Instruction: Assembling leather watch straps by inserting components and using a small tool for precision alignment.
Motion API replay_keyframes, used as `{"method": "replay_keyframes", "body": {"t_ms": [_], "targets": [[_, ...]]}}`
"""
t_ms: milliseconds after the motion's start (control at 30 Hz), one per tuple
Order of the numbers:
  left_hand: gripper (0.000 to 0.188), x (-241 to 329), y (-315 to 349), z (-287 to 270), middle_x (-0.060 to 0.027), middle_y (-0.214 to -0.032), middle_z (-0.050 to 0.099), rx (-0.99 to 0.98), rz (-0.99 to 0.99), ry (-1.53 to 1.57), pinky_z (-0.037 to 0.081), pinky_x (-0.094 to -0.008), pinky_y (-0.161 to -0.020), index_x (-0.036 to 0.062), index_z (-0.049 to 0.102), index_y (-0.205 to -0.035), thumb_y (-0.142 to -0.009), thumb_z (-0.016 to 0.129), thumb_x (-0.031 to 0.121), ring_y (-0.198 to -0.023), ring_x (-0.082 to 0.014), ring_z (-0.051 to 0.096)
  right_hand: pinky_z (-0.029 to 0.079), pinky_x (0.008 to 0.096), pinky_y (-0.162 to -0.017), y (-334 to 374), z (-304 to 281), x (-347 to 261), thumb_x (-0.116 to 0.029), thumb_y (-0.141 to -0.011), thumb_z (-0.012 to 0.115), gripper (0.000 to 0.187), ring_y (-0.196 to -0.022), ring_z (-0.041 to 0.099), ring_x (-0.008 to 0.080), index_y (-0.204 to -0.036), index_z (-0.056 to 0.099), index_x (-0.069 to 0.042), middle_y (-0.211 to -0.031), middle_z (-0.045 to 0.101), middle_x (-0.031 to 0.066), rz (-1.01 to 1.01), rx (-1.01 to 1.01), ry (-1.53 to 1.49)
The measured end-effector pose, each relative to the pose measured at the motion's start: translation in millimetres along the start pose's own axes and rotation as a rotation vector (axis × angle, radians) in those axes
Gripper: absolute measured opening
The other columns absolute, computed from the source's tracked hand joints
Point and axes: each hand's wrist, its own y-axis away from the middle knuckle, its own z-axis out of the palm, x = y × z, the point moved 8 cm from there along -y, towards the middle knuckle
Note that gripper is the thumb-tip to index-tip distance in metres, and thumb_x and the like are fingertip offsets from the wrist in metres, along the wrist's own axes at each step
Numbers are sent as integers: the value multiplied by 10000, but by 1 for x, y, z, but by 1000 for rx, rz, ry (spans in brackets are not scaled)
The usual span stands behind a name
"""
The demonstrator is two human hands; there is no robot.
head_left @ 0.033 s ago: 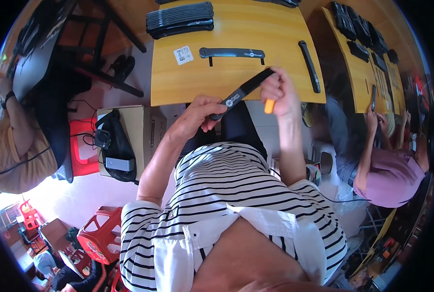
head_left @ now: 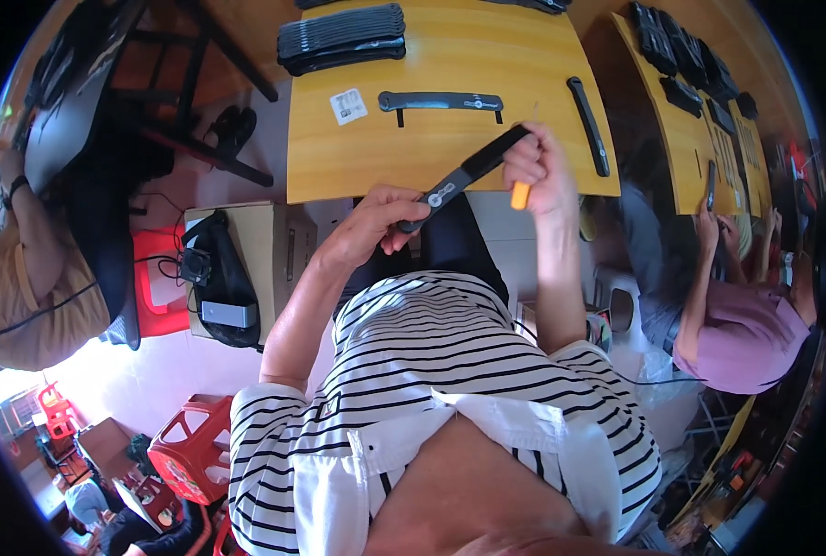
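Technician: What was the state of the grip?

Supervisor: The left hand (head_left: 380,221) pinched the lower end of a flat charcoal-and-black strap (head_left: 445,189). The right hand (head_left: 536,171) gripped its upper end, with a slim orange handle (head_left: 520,195) in the palm. The strap slanted across the near edge of the yellow wood-grained table (head_left: 339,167).

Technician: Which step was in hand?

Supervisor: Judged by pose, straightening the strap for work at its upper end. The next move called for a firm left pinch and a controlled handle.

Technician: Materials?

Supervisor: The strap looked smooth below, matt and fabric-like above. Mid-table lay a grey round-ended band (head_left: 441,101); toward the table's left edge, a square white label (head_left: 347,107); by its right edge, a narrow black strip (head_left: 589,128); at its far left, a stack of dark, layered straps (head_left: 343,35).
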Motion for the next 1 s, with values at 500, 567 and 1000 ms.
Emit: {"method": "replay_keyframes", "body": {"t_ms": [500, 567, 1000], "targets": [[267, -28, 65, -40, -17, -542, 509, -25, 101, 244, 325, -165, -381, 2, 561, -738, -821, 592, 254, -399, -59, 442, 306, 221, -382, -62, -4, -302, -100, -759, 464, 221, -363, 304, 88, -576, 341, -118, -514, 334, -16, -537, -277, -225], [260, -37, 69, -66, -27, -579, 522, 243, 151, 373, 332, -161, -382, 5, 556, -837, -848, 581, 263, -415, -61, 455, 302, 228, -410, -44, 29, -295, -106, -767, 491, 195, -411, 321, 97, -610, 374, -101, -546, 360, 4, -577, -338, -4], [596, -67, 46, -117, -82, -567, 597, 868, -289, -343, 464, -240, -470, -26, 612, -769, -879, 438, 534, -479, -142, 593, 238, 153, -442, 52, 95, -183, -141, -875, 588, 158, -478, 356, -13, -920, 681, -23, -617, 555, -46, -1397, 226, 1545]]}}
